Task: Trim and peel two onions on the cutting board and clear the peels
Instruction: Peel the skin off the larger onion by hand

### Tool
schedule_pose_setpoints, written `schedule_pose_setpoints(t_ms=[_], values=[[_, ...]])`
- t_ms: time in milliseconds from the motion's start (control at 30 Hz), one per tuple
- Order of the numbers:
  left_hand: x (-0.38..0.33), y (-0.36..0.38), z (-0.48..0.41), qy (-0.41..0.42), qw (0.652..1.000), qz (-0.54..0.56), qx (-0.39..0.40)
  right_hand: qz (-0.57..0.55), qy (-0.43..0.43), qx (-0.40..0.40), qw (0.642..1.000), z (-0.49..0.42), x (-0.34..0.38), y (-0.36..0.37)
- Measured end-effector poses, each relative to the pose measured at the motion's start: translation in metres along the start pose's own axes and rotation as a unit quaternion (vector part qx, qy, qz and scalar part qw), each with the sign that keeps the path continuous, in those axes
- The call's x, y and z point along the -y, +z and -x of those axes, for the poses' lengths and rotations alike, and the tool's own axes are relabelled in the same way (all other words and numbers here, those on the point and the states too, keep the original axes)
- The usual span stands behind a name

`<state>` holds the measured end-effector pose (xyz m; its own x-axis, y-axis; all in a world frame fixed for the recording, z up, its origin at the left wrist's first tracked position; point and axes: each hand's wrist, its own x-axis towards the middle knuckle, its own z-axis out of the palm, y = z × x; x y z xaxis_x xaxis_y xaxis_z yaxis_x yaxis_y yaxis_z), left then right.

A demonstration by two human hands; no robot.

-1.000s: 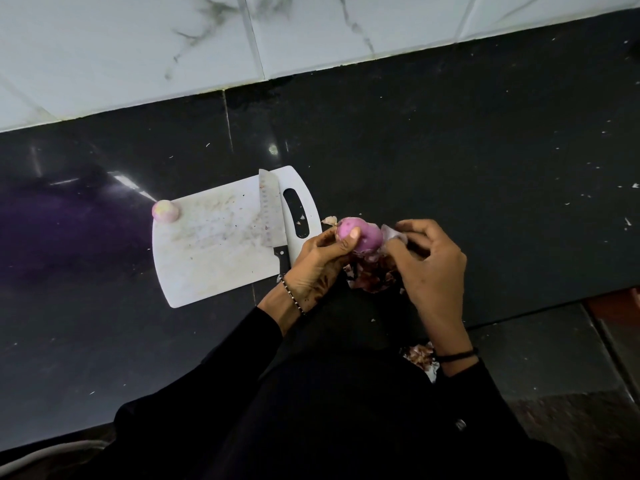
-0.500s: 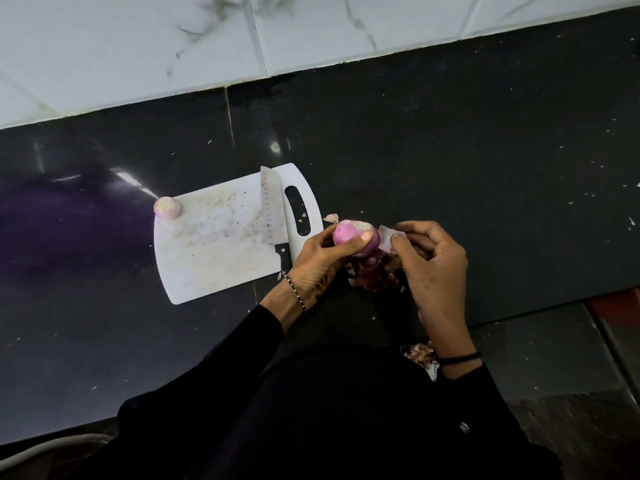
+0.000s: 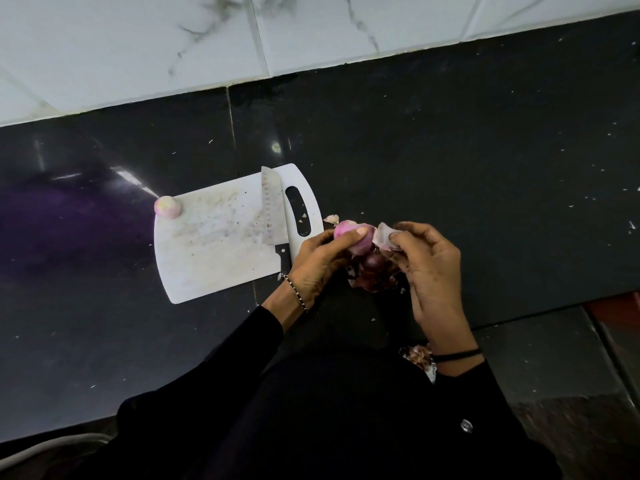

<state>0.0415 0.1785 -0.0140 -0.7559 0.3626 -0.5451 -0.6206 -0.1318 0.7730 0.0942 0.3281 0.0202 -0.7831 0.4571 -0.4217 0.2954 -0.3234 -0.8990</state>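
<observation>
My left hand [image 3: 317, 263] grips a pink onion [image 3: 349, 233] just right of the white cutting board [image 3: 214, 251], above the black counter. My right hand [image 3: 427, 271] pinches a pale strip of onion skin [image 3: 383, 234] that still reaches the onion's right side. Below the two hands lies a heap of dark red peels [image 3: 375, 277] on the counter. A second, peeled onion [image 3: 167, 207] sits at the board's far left corner. A knife [image 3: 272, 213] lies on the board beside the handle slot, blade pointing away from me.
A small peel scrap [image 3: 331, 219] lies by the board's right edge. More peels [image 3: 417, 355] show near my right wrist at the counter's front edge. White marble tiles [image 3: 207, 53] back the counter. My black sleeves cover the foreground.
My right hand has pulled the skin strip a little away from the onion and lifted it. The left hand has turned the onion slightly. Board, knife and the other onion stay put.
</observation>
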Motion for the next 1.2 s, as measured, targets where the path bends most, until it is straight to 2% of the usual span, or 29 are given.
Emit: schedule_pose_setpoints(t_ms=[133, 267, 367, 533, 667, 800, 867, 967, 1200], values=[[-0.008, 0.003, 0.004, -0.014, 0.996, 0.086, -0.027, -0.117, 0.070, 0.001, 0.991, -0.005, 0.001, 0.000], [-0.011, -0.001, 0.003, -0.022, 0.986, 0.157, -0.043, -0.120, 0.067, -0.010, 0.990, -0.009, 0.000, -0.010], [-0.011, -0.004, 0.001, -0.017, 0.986, 0.159, -0.041, -0.053, 0.053, -0.021, 0.997, -0.010, 0.002, -0.016], [-0.006, -0.004, 0.001, -0.026, 0.990, 0.136, -0.032, 0.132, -0.020, -0.019, 0.991, -0.006, -0.001, -0.019], [-0.004, -0.003, -0.001, -0.015, 0.996, 0.089, -0.011, 0.289, -0.141, -0.010, 0.947, -0.003, -0.005, -0.018], [-0.003, 0.001, -0.003, 0.000, 0.997, 0.083, 0.005, 0.331, -0.262, 0.059, 0.904, 0.000, -0.001, -0.014], [-0.004, 0.002, -0.002, 0.009, 0.997, 0.071, 0.015, 0.368, -0.305, 0.104, 0.872, -0.002, -0.001, -0.012], [-0.006, 0.005, 0.000, 0.009, 0.998, 0.059, 0.029, 0.407, -0.334, 0.143, 0.838, -0.008, -0.003, -0.011], [-0.006, 0.008, 0.000, -0.011, 0.999, 0.025, 0.023, 0.406, -0.371, 0.153, 0.821, -0.014, 0.000, -0.013]])
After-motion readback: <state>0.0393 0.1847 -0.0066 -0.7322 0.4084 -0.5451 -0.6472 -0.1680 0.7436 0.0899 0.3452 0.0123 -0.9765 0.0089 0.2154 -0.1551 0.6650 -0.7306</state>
